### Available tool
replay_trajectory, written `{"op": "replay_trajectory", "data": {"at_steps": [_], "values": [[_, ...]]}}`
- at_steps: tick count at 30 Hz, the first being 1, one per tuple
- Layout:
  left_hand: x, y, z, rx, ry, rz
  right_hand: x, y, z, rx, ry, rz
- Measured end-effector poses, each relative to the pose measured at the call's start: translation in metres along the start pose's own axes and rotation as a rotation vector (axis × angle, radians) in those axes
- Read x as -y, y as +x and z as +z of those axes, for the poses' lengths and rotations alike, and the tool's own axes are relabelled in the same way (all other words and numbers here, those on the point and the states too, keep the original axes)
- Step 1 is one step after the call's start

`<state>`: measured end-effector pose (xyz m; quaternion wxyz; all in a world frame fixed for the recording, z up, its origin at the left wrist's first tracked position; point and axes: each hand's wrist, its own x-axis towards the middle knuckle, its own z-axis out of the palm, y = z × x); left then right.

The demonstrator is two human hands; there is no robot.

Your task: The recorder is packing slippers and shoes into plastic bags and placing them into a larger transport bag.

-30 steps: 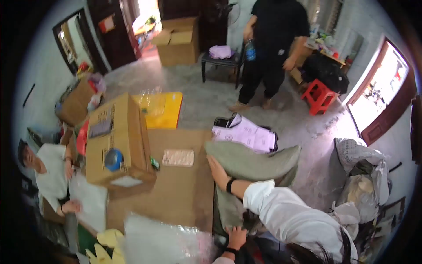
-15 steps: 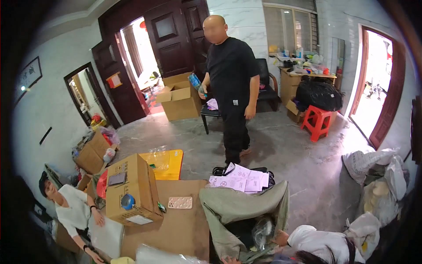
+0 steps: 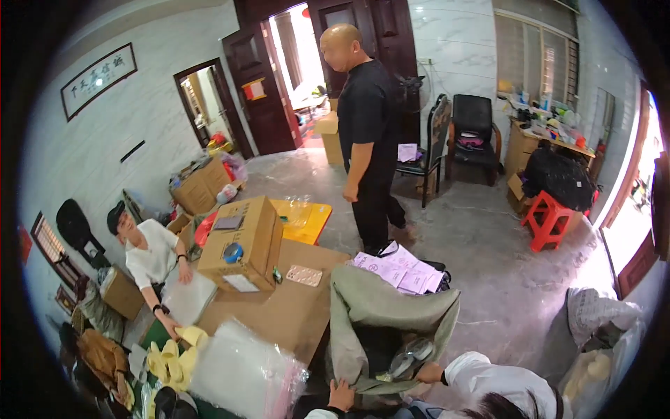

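A grey-green sack (image 3: 373,297) stands with its mouth gaping in front of me, dark inside. My left hand (image 3: 341,396) grips its near rim, fingers folded over the cloth. At the right side of the opening, my right hand (image 3: 428,373) is closed at the edge of a clear plastic package (image 3: 410,358); what is inside the plastic is hard to make out. Purple-and-white printed packets (image 3: 401,269) lie just beyond the sack. Left of my left hand is a stack of flat clear plastic bags (image 3: 244,370).
A carton (image 3: 241,244) with a blue tape roll (image 3: 233,252) stands on the cardboard-covered table (image 3: 296,307), beside a patterned phone case (image 3: 305,275). At left, a co-worker in white (image 3: 150,255) reaches to yellow slippers (image 3: 171,359). Another person in black (image 3: 370,133) stands beyond. A red stool (image 3: 548,220) is at right.
My view has swung left, showing the slippers and my left hand more fully. My right hand has shifted left along the sack's opening. The person in black has moved left across the room.
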<state>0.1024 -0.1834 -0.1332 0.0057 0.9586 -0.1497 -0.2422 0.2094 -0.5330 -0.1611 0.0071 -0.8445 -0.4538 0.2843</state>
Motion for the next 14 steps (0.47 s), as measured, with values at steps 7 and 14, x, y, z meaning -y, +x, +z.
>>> {"op": "replay_trajectory", "data": {"at_steps": [7,14], "values": [[-0.016,-0.097,-0.192,-0.178,-1.215,-0.063,0.015,0.020,-0.041,0.172,-0.197,0.014],[0.059,-0.331,-0.306,-0.147,-0.582,1.358,0.147,0.057,-0.126,-0.233,-0.244,-0.175]]}}
